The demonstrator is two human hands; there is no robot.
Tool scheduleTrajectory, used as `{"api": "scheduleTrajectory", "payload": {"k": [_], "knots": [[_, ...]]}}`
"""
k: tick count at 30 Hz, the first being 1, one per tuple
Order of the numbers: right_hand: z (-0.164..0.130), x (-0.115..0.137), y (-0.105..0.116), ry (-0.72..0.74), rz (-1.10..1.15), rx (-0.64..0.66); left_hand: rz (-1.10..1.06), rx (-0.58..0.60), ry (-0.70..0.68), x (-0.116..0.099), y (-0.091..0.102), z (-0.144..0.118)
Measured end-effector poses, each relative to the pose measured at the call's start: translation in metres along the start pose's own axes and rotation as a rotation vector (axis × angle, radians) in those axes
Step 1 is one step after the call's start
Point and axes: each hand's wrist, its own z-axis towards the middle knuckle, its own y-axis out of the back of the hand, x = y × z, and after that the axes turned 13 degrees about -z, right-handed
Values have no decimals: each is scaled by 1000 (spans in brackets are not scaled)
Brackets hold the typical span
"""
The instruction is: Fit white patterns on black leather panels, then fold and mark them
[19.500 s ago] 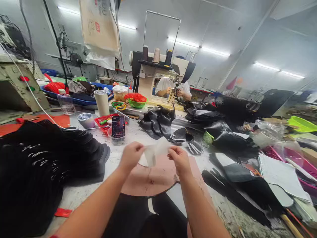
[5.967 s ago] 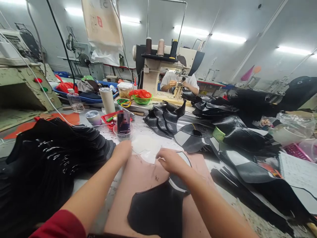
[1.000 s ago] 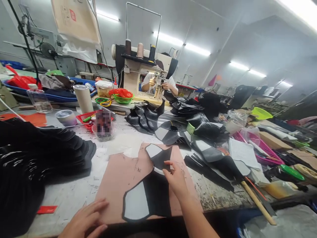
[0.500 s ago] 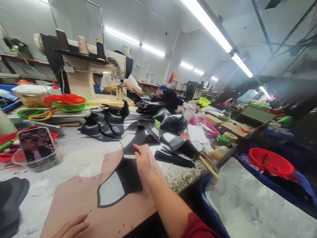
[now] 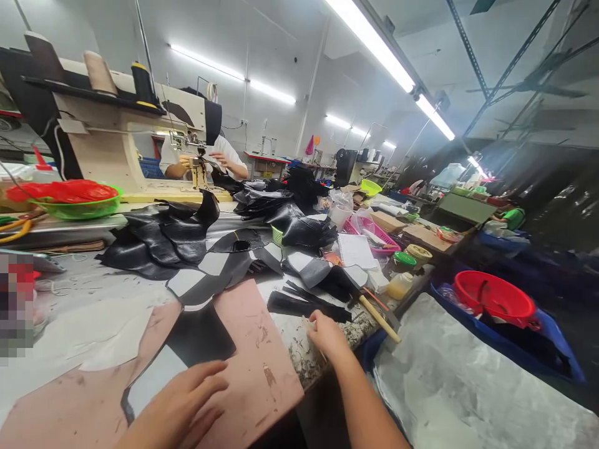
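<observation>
While half a second ago the right hand sat on the black piece in the middle of the pink board, it has come off and now rests at the bench's front edge, just short of the black strips. Fingers look curled and loose, nothing in them; whether the fingertips touch the nearest strip I can't tell, the view is smeared there.

Left hand has moved up from the board's near edge and lies flat and open on the lower end of the black piece, pinning it to the board. The hands are apart.

Piece itself: dark side up with a pale panel showing, lying diagonally across the board and running back toward the cut parts beyond the board's far edge.

Camera has swung right, so the bench's right corner now shows: a wooden-handled tool, small jars, a pink basket. At the bench's far edge a co-worker sits at a sewing machine.

Read: hold has passed from right hand to left; the right is free by the strips.
</observation>
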Motion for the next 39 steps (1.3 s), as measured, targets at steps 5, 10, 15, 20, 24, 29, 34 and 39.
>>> {"api": "scheduleTrajectory", "payload": {"k": [5, 10, 15, 20, 24, 29, 34, 39], "knots": [[2, 2, -9, 74, 27, -14, 9, 240, -203, -37, -45, 89], [57, -22, 7, 15, -93, -67, 187, 335, -250, -42, -93, 158], [86, -40, 14, 90, -151, 40, 252, 326, -208, -28, -125, 190], [68, -38, 12, 271, -172, 119, 299, 234, -111, -12, -123, 196], [58, -35, 7, 300, -226, 57, 307, 220, -105, -9, -118, 200], [59, -28, 1, 355, -276, -1, 300, 223, -142, -10, -120, 207], [51, -26, -10, 464, -316, -7, 323, 255, -166, -17, -121, 199], [53, -52, -39, 591, -381, -80, 348, 361, -188, -22, -121, 189]]}}
